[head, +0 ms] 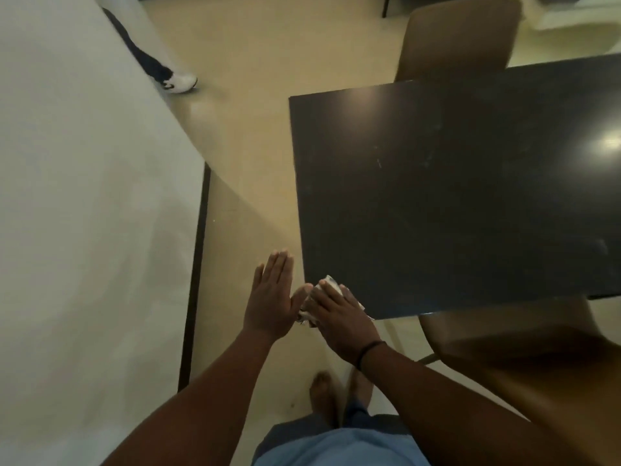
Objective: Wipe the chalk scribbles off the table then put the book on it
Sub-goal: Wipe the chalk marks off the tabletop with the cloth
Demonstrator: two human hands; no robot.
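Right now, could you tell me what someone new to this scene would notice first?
The eye goes first to the two hands at the near left corner of the black table: the right hand presses a crumpled white cloth onto that corner, while the left hand is held flat and open just off the edge. Next come the bright glare on the tabletop's right side and the brown chair beyond its far edge.

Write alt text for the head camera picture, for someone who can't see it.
A person's right hand presses a crumpled cloth on the near left corner of a dark table; the left hand is held open beside that corner. A brown chair stands behind the table.
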